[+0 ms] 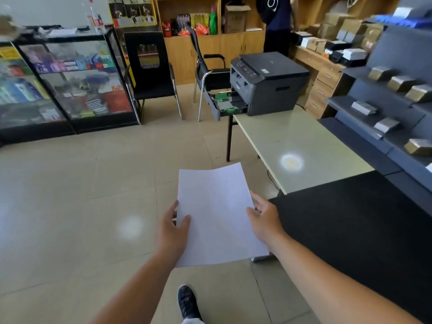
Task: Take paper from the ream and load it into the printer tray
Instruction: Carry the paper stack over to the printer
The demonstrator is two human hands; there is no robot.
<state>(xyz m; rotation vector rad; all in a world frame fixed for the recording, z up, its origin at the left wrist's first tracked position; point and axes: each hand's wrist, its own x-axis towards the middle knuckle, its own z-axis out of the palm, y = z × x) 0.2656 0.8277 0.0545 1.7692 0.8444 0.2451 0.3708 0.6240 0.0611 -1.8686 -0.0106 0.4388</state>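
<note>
A thin stack of white paper is held flat in front of me over the floor. My left hand grips its left edge, thumb on top. My right hand holds the right edge. Well ahead, a dark grey printer stands at the far end of a pale green table. Its paper tray is pulled out toward the left, showing green guides inside. No ream is in view.
Two black chairs stand beyond the tray on the tiled floor. A glass display case lines the left. A black counter and dark shelving are on my right. A person stands behind the printer.
</note>
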